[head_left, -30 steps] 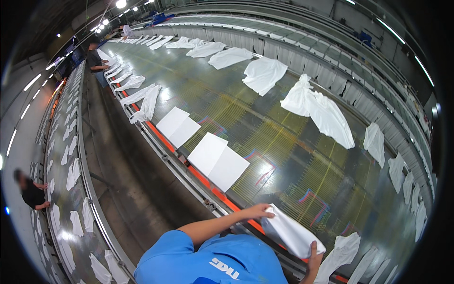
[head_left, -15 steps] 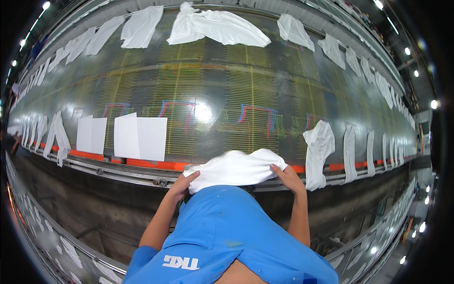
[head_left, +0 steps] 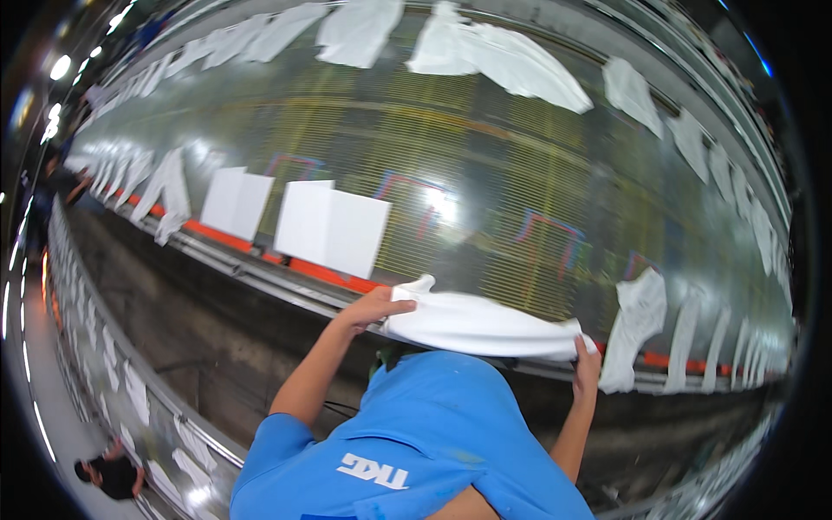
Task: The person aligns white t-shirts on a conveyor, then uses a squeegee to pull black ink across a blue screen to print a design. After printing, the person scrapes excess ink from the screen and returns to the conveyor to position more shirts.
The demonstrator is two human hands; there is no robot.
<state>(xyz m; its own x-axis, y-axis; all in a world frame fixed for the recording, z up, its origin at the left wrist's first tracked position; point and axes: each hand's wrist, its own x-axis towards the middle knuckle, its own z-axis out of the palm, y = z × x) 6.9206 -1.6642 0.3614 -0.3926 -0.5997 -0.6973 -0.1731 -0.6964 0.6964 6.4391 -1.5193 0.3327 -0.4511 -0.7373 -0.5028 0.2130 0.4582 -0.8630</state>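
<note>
A white piece of fabric, perhaps a garment panel, is stretched between my two hands at the near edge of the long table. My left hand pinches its left end, thumb on top, and a small fold sticks up beside the thumb. My right hand grips the opposite end with the thumb upward; its other fingers are partly hidden. The cloth's middle hangs slack near the front of my blue shirt. I cannot tell whether it touches the tabletop.
Folded white boards lie left of the cloth. A crumpled white piece drapes over the near edge at right. More white pieces line the far edge. An orange strip and metal rail run along the near side. A person is at lower left.
The view has turned, so the table now slants down to the right. My hands are farther apart and the fabric is drawn out longer and narrower between them.
</note>
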